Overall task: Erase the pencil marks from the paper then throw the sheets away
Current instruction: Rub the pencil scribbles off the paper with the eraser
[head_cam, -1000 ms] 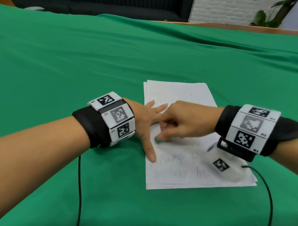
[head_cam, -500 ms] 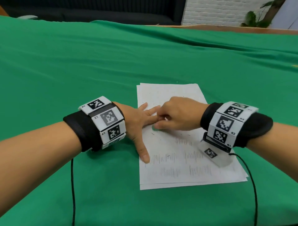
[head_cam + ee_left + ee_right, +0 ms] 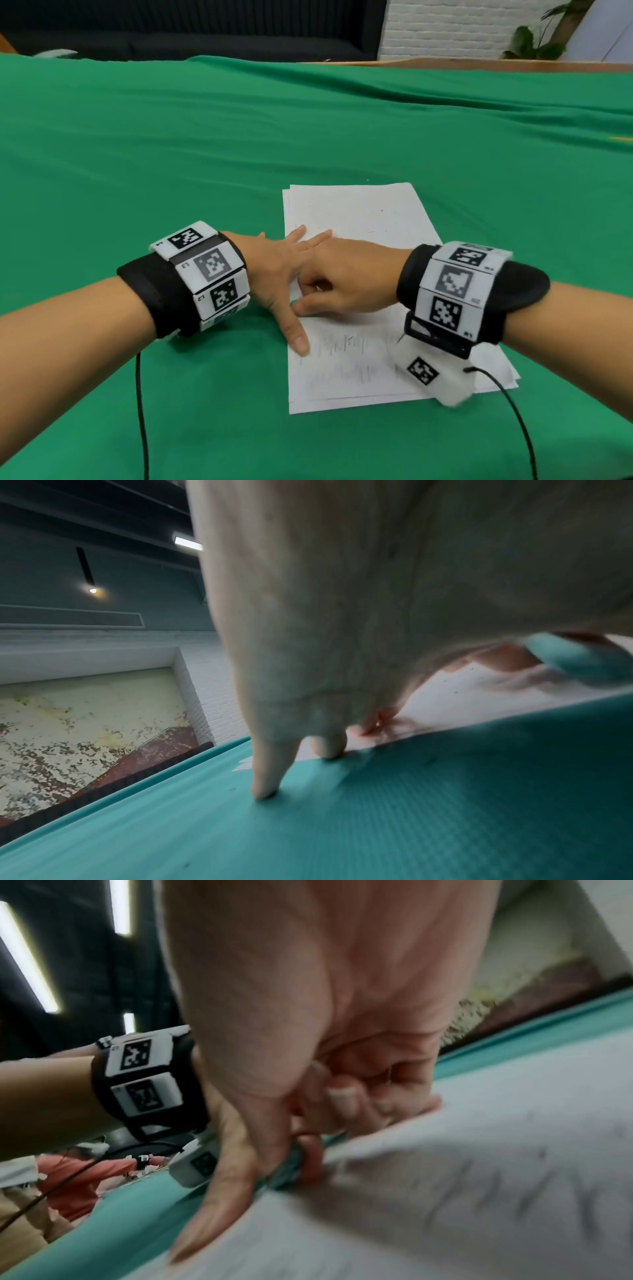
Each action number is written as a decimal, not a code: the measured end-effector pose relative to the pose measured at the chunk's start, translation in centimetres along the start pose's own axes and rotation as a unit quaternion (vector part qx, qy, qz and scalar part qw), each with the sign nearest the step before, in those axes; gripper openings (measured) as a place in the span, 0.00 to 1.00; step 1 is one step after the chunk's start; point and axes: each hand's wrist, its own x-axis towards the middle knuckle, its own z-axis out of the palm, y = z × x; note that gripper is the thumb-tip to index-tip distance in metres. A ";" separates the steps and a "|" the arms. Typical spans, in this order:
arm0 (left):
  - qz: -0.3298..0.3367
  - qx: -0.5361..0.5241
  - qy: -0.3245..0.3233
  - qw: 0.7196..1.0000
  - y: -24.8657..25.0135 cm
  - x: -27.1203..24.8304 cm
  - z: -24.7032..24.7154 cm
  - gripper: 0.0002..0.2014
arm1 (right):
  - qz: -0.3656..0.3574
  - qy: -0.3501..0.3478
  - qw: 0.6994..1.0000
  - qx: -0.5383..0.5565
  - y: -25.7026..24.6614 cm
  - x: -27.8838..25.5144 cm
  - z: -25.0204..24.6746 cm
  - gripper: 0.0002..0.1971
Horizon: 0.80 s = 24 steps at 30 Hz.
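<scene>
A small stack of white sheets (image 3: 359,212) lies on the green cloth. Two rows of grey pencil marks (image 3: 342,346) cross the near part of the top sheet. My left hand (image 3: 284,263) lies flat on the stack's left edge, fingers spread, its thumb tip on the paper near the marks. My right hand (image 3: 329,291) pinches a small green eraser (image 3: 294,303) between thumb and forefinger and presses it to the sheet beside the left thumb's base. The eraser (image 3: 575,658) shows teal and blurred over the paper (image 3: 462,696) in the left wrist view. It is mostly hidden between fingers above the marked paper (image 3: 479,1177) in the right wrist view.
The green tablecloth (image 3: 171,154) spreads wide on all sides of the sheets. Black cables (image 3: 140,411) hang from both wrists over the near cloth. A wooden table edge (image 3: 479,63) runs along the back, with a plant and white brick wall beyond. Eraser crumbs dot the paper.
My right hand rubbed the eraser away from me and then back toward me and left, close to the left thumb's base. The left hand stayed pressed on the sheets.
</scene>
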 end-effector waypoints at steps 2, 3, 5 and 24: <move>0.001 -0.015 0.012 1.000 -0.1 -0.1 0.1 0.61 | 0.034 0.022 0.997 -0.061 0.9 0.5 -0.2 0.18; 0.000 -0.027 0.019 0.999 -0.1 -0.1 0.1 0.63 | 0.049 0.030 0.994 -0.097 1.3 0.6 -0.5 0.17; -0.003 -0.034 0.025 0.999 -0.1 -0.1 0.1 0.65 | 0.046 0.035 0.993 -0.106 1.4 0.6 -0.7 0.17; -0.037 0.071 0.035 0.996 1.6 0.6 -1.6 0.64 | 0.142 0.045 0.988 0.032 3.4 -6.9 -4.3 0.15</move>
